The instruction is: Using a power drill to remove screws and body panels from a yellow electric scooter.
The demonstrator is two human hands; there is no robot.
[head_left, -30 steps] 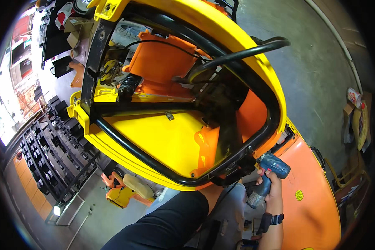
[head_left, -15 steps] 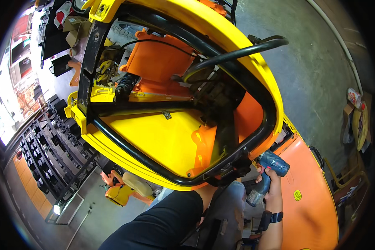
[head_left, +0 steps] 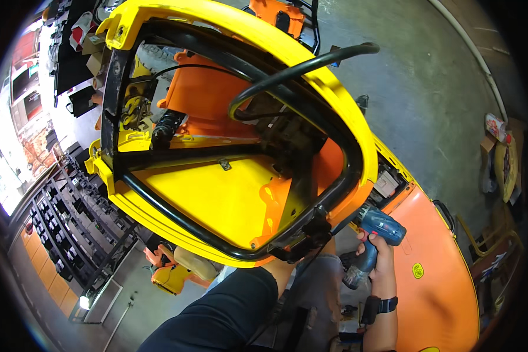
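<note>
My right hand [head_left: 382,255] is wrapped round the grip of a blue cordless drill [head_left: 386,226]. The drill's nose points left, toward the lower right corner of a yellow and orange body shell [head_left: 366,141]; its tip is hidden there. A black tube frame [head_left: 179,227] lines the shell. My left arm [head_left: 240,299], in a dark sleeve, reaches up under the shell's lower edge, which hides the fingers. Inside the shell are a yellow panel [head_left: 211,196], an orange panel [head_left: 202,91] and a dark coil spring [head_left: 165,129].
A bent black tube [head_left: 311,64] sticks out at the shell's upper right. An orange panel [head_left: 428,281] lies along my right side, beside an open bay [head_left: 386,183]. Dark racks [head_left: 70,217] stand at the left. Cartons and a yellow item [head_left: 506,176] lie at the far right.
The shell and its tube frame have shifted left in view, showing more of the bay beside the orange panel. The drill and my right hand have moved only slightly left.
</note>
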